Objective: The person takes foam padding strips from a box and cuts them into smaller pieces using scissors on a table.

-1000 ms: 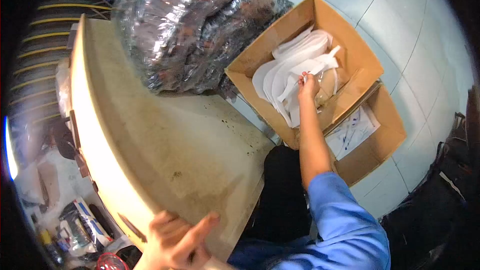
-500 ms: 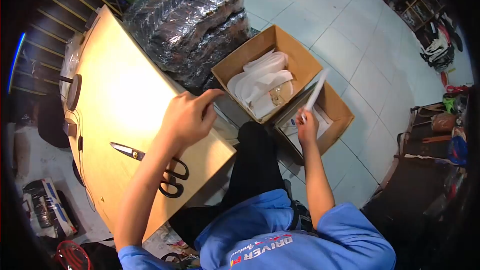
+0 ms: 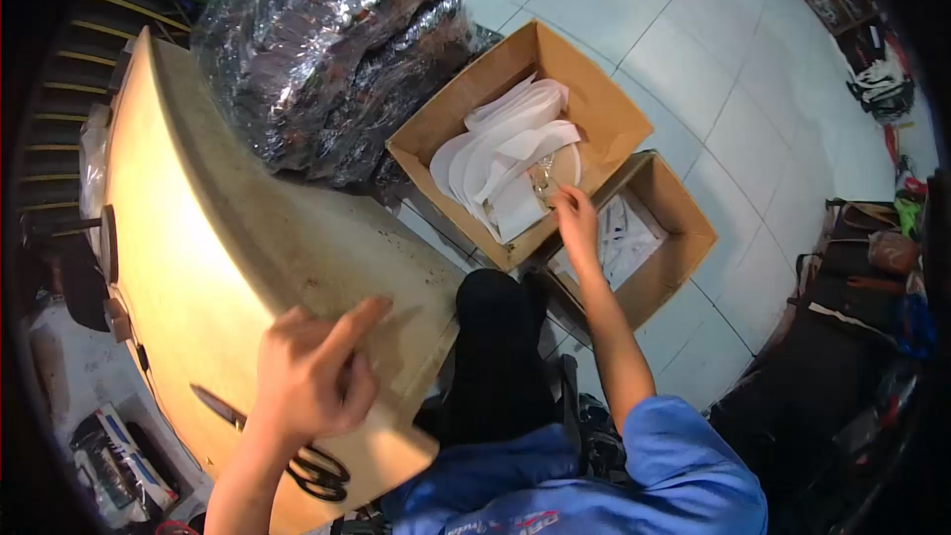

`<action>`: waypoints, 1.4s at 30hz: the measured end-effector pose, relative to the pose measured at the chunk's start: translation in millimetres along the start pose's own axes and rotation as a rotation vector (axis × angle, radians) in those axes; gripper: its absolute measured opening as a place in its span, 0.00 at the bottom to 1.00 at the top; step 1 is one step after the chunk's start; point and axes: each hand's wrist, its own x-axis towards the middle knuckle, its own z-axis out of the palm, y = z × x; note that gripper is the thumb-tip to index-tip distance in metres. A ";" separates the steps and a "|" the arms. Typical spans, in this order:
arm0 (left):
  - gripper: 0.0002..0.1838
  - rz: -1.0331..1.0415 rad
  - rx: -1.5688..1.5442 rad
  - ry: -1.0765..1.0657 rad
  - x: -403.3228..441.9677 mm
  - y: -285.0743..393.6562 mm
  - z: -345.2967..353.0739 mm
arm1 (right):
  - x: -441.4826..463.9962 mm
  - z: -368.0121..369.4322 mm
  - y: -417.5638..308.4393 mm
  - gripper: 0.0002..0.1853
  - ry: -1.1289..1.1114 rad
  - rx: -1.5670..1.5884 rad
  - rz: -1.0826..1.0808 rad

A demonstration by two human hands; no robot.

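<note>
My left hand (image 3: 319, 374) hovers over the wooden table, its forefinger stretched out and the other fingers loosely bent, with nothing in it. Below its wrist lie black-handled scissors (image 3: 317, 473), partly hidden by my forearm. My right hand (image 3: 578, 225) reaches to the near right side of a cardboard box (image 3: 604, 104), fingertips drawn together beside a crumpled clear plastic piece (image 3: 541, 176). What those fingertips grip, if anything, I cannot make out. Inside that box lie several curved white pieces (image 3: 485, 163), overlapping in a fan.
A second cardboard box (image 3: 684, 238) stands against the first, holding white printed sheets (image 3: 624, 243). Large bundles in dark plastic wrap (image 3: 332, 50) rise beyond the wooden table (image 3: 163, 267). White tiled floor (image 3: 644, 0) runs behind the boxes. Assorted items sit along the right edge.
My right hand has moved left and up from the second box to the first, and the white strip it held no longer shows in it. My left hand sits lower left; the view has shifted.
</note>
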 end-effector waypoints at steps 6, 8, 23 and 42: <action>0.31 0.027 0.005 -0.106 9.4 -10.4 0.7 | 145.7 105.2 83.6 0.16 0.244 0.264 0.729; 0.26 0.039 -0.013 -0.116 17.3 -11.9 -0.3 | 173.9 112.7 126.7 0.13 0.335 0.250 0.811; 0.30 -0.052 -0.051 -0.036 1.5 -8.9 2.7 | 114.5 76.2 -116.5 0.08 -0.015 0.242 0.020; 0.25 -0.288 -1.495 0.753 -227.1 16.5 -75.8 | -310.8 93.4 -403.6 0.15 -0.997 -0.294 -1.826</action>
